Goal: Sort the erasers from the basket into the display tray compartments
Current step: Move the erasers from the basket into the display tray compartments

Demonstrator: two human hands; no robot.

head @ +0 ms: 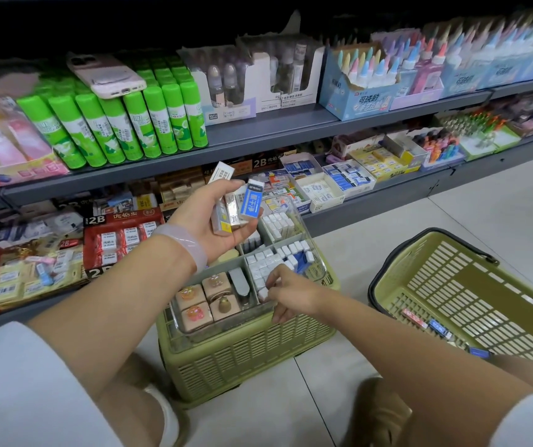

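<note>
My left hand is raised palm up above the clear display tray and holds several erasers, one with a blue sleeve, the others white and gold. The tray rests on an upturned green basket. My right hand reaches into the tray's near right compartment and pinches a small white eraser among several white and blue ones. Another green basket sits on the floor to the right, with a few erasers left in its bottom.
Grey shop shelves run across the back with green glue sticks, boxed erasers and a pink phone lying on the sticks. The tray's left compartments hold pink novelty erasers. My brown shoes stand on the tiled floor.
</note>
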